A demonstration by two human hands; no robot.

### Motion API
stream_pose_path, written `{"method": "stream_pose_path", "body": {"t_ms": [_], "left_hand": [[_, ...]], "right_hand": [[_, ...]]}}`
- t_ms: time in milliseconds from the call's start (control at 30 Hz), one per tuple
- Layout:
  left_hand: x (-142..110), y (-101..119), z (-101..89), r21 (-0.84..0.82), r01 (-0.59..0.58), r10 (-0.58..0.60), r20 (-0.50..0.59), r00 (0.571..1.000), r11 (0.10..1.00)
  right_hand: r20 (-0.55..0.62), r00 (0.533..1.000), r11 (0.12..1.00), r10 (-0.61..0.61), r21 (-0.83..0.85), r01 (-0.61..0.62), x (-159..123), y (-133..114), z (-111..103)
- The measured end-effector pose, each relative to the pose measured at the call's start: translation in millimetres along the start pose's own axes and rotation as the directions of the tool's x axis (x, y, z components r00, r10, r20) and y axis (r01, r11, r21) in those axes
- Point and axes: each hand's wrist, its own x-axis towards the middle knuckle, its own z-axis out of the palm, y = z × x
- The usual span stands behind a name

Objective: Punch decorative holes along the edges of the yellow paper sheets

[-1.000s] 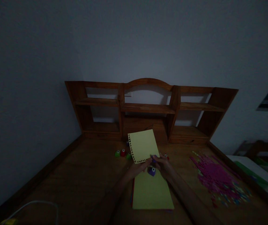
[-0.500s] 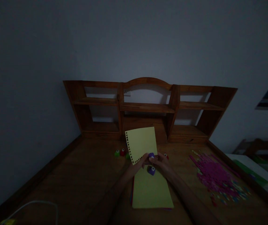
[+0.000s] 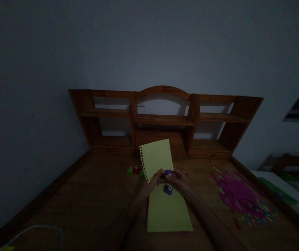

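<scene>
My left hand (image 3: 151, 183) pinches the lower edge of a yellow sheet (image 3: 156, 157) held upright, with a row of punched holes down its left edge. My right hand (image 3: 177, 179) is closed on a small purple paper punch (image 3: 168, 172) at the sheet's lower right corner. A second purple punch (image 3: 168, 189) sits on a stack of yellow paper (image 3: 169, 212) lying flat on the wooden desk (image 3: 92, 198) below my hands.
Green and red punches (image 3: 133, 170) stand left of the held sheet. A heap of pink and mixed paper bits (image 3: 239, 198) covers the desk's right side. A wooden shelf unit (image 3: 165, 120) rises at the back. A white cable (image 3: 42, 228) lies at front left.
The held sheet has shifted slightly left and up. My right hand has brought the purple punch onto its lower corner, and my left fingers have moved closer to it.
</scene>
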Motion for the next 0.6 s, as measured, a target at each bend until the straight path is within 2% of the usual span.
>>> {"method": "stream_pose_path", "body": {"t_ms": [133, 300, 433, 600], "left_hand": [[-1.4, 3.9, 2.0, -0.053, -0.006, 0.004, -0.028, 1.0, 0.999], [-2.9, 6.8, 2.8, -0.037, 0.01, -0.012, -0.04, 0.999, 0.999], [-0.8, 8.4, 0.8, 0.052, 0.017, -0.019, 0.036, 0.999, 0.998], [-0.4, 5.7, -1.0, 0.071, 0.045, -0.053, 0.122, 0.991, 0.996]], "right_hand": [[-0.063, 0.998, 0.999, -0.001, -0.037, -0.001, -0.8, -4.2, 1.5], [-0.06, 0.998, 1.0, 0.012, -0.007, -0.013, 0.3, -4.0, -0.3], [-0.032, 0.999, 0.999, 0.006, 0.052, -0.005, 3.5, 1.6, -3.7], [0.018, 0.999, 0.988, 0.046, 0.146, -0.048, 6.5, 3.9, -5.7]]}}
